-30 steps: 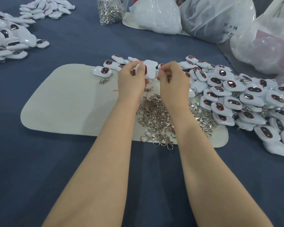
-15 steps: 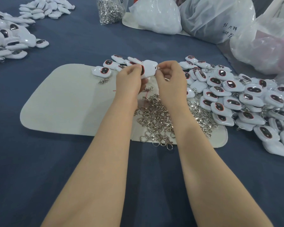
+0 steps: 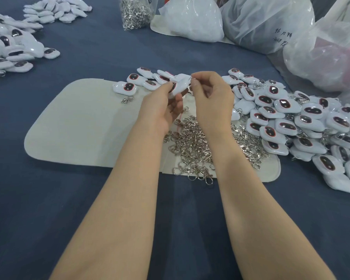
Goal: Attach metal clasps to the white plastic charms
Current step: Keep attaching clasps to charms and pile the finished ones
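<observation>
Above the far edge of the mat, both hands meet, raised off the surface. The left hand grips a charm, thumb and fingers curled round its lower end, so only the white upper part shows past the fingertips. The right hand pinches a clasp between thumb and forefinger, the other fingers folded in toward the palm. The clasp's metal tip touches the charm's upper right corner; whether it is hooked through I cannot tell, as it is too small.

Below the wrists a clasp pile lies on the mat, spreading to its near edge. To the right, a charm pile overlaps the mat's right side and runs out onto the blue cloth, dark oval faces up, with some metal showing among them. A few more charms sit in a row just beyond the hands. One lone charm rests at the mat's far edge, left of the hands, with a loose clasp just beside it.

Well apart at the left edge lies a second heap of charms, and a third heap farther back. At the far side stands a clear bag of clasps, next to several plastic sacks.
</observation>
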`<state>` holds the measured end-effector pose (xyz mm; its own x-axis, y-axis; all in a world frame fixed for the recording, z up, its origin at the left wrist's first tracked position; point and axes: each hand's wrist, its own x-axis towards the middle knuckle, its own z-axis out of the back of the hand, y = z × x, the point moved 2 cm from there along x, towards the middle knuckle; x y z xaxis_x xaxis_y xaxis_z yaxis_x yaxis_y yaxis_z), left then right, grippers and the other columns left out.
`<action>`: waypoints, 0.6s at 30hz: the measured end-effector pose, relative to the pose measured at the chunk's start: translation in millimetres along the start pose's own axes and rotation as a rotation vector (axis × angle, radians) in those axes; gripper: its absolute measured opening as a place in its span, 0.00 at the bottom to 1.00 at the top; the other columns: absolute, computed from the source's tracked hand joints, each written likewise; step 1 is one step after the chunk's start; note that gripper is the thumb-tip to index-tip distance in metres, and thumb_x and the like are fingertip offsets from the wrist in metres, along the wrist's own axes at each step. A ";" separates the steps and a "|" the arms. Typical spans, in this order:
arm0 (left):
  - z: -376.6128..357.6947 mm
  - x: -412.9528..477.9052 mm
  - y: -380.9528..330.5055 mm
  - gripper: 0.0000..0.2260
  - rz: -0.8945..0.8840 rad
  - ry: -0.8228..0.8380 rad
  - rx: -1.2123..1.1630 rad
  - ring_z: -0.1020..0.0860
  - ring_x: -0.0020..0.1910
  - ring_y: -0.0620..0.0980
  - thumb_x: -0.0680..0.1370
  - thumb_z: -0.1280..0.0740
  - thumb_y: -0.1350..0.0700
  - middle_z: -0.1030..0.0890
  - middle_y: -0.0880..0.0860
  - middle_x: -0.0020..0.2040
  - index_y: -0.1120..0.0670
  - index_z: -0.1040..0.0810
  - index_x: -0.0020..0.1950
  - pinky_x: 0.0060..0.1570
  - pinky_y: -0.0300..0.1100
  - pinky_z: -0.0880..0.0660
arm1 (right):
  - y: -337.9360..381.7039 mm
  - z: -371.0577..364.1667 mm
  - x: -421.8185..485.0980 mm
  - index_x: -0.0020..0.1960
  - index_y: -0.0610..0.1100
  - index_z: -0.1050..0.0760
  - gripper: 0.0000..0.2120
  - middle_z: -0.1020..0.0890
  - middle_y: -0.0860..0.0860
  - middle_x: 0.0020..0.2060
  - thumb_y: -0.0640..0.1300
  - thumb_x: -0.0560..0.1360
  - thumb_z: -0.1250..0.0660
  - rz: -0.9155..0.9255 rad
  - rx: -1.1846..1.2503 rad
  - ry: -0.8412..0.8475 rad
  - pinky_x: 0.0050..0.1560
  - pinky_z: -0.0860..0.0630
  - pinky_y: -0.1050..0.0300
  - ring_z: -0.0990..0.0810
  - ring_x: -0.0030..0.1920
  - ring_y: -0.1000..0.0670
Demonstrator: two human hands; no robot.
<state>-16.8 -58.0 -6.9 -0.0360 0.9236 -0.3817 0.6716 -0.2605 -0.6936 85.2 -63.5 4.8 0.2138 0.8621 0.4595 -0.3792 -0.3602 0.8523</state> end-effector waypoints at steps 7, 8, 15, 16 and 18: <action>1.2 -0.6 -0.1 0.08 0.005 -0.005 -0.090 0.28 0.21 0.40 0.80 0.38 0.61 0.20 0.56 0.37 0.58 0.26 0.40 0.23 0.30 0.28 | 4.4 -1.4 -0.8 0.45 0.48 0.24 0.06 0.19 0.57 0.39 0.37 0.75 0.33 0.027 0.034 0.039 0.52 0.21 0.54 0.19 0.43 0.54; 1.3 -0.3 -0.1 0.08 0.002 -0.010 -0.080 0.28 0.21 0.40 0.80 0.38 0.61 0.20 0.56 0.38 0.58 0.26 0.40 0.23 0.30 0.28 | 4.4 -1.7 -1.0 0.45 0.48 0.24 0.06 0.19 0.55 0.39 0.37 0.76 0.34 0.031 0.021 0.034 0.52 0.22 0.55 0.19 0.43 0.54; -3.9 -0.6 1.5 0.08 -0.030 -0.011 0.052 0.29 0.20 0.39 0.80 0.39 0.60 0.21 0.56 0.37 0.58 0.24 0.43 0.22 0.31 0.28 | 4.3 1.6 -1.4 0.49 0.42 0.23 0.04 0.21 0.58 0.38 0.36 0.76 0.36 0.066 0.000 -0.068 0.46 0.24 0.64 0.22 0.39 0.60; -4.3 -0.5 1.8 0.08 -0.042 -0.019 0.069 0.29 0.20 0.39 0.80 0.39 0.60 0.21 0.56 0.37 0.58 0.24 0.43 0.22 0.31 0.28 | 4.3 2.0 -1.2 0.49 0.41 0.23 0.04 0.21 0.58 0.38 0.36 0.76 0.36 0.069 -0.019 -0.075 0.46 0.24 0.65 0.23 0.39 0.60; -4.6 0.4 1.5 0.07 -0.086 -0.040 0.111 0.28 0.20 0.40 0.80 0.38 0.60 0.22 0.55 0.37 0.57 0.25 0.42 0.23 0.31 0.28 | 3.3 1.7 -1.5 0.48 0.41 0.23 0.05 0.20 0.54 0.39 0.36 0.76 0.36 0.074 -0.071 -0.078 0.46 0.24 0.61 0.22 0.40 0.55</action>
<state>-12.3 -56.8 -5.3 -0.1211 0.9324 -0.3405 0.5791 -0.2123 -0.7871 85.1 -66.5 7.3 0.2508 0.8029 0.5407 -0.4584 -0.3935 0.7969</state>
